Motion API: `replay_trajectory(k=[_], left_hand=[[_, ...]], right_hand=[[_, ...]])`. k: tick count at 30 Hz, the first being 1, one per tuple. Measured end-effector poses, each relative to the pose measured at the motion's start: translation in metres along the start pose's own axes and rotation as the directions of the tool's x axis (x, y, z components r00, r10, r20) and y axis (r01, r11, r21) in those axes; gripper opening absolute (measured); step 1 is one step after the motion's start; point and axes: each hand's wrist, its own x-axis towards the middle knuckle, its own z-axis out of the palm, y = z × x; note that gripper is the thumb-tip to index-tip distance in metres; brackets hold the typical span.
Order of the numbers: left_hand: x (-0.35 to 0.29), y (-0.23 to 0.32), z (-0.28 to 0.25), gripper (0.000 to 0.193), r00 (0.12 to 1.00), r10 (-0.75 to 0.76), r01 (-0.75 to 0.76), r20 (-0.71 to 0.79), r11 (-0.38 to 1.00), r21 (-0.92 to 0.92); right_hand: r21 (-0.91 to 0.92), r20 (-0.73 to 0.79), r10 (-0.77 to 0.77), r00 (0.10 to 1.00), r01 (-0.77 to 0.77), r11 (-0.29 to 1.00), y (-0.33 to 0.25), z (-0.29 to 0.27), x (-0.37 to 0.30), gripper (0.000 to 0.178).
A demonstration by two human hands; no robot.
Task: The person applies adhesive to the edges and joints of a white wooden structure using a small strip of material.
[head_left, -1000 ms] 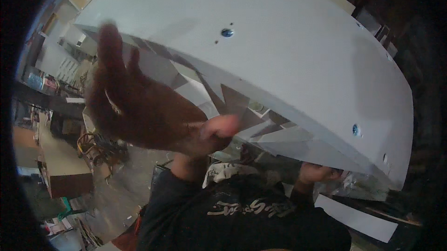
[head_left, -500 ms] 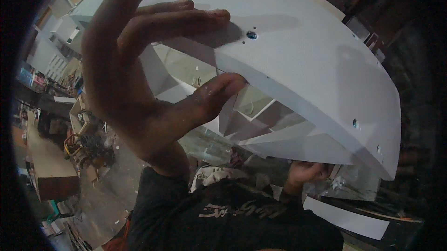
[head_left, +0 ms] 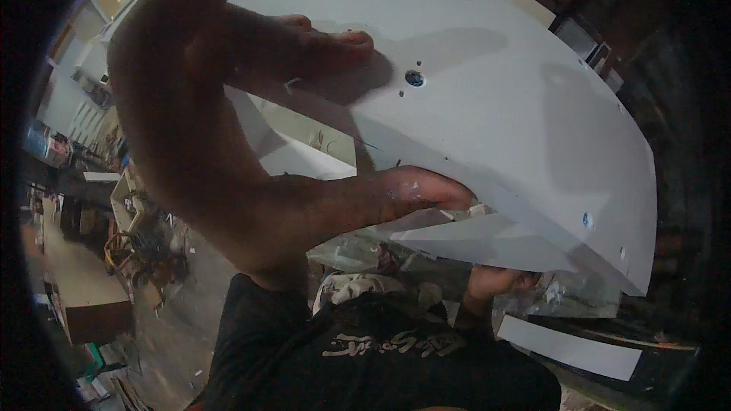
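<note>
A large white board assembly with a curved outline and several round drilled holes (head_left: 487, 91) fills the upper middle and right. Slanted white panels (head_left: 487, 239) sit beneath its near edge, with gaps between them. My left hand (head_left: 251, 129) looms large at the left, bent around that edge. Its fingers rest on the top face near a hole, while the thumb lies along the edge from below. My right hand (head_left: 499, 280) is lower right, closed, under the slanted panel beside clear plastic sheeting (head_left: 579, 293). What its fingers hold is hidden.
A white strip (head_left: 571, 346) lies at the lower right. On the left stand a brown-and-beige box-like piece (head_left: 87, 274) and a tangle of cables (head_left: 145, 251) on a littered floor (head_left: 205, 327). Boards (head_left: 525, 0) lean at the back.
My left thumb has slid to the right and down along the board's edge. The left palm and fingers have tilted and shifted slightly lower. My right hand stays nearly in place.
</note>
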Motion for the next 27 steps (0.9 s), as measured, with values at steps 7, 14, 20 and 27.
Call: replay_trajectory(k=[7, 14, 20, 27], left_hand=[[0.015, 0.01, -0.015, 0.095, 1.0, -0.01, 0.011, -0.02, 1.0, 0.013], [0.015, 0.019, -0.012, 0.096, 0.995, -0.085, 0.084, -0.052, 0.996, -0.032], [0.019, 0.038, -0.019, 0.097, 0.964, -0.243, 0.238, -0.109, 0.97, -0.053], [-0.005, 0.027, -0.005, 0.093, 0.913, -0.257, 0.191, -0.317, 0.955, -0.225]], right_hand=[[0.793, -0.005, 0.656, 0.755, -0.396, 0.463, -0.005, 0.008, -0.008, 0.038], [0.755, 0.029, 0.577, 0.816, -0.396, 0.523, -0.01, -0.006, 0.009, 0.029], [0.736, 0.004, 0.59, 0.807, -0.402, 0.544, 0.015, -0.002, -0.031, 0.032], [0.873, 0.01, 0.745, 0.667, -0.368, 0.319, -0.016, 0.002, -0.002, 0.03]])
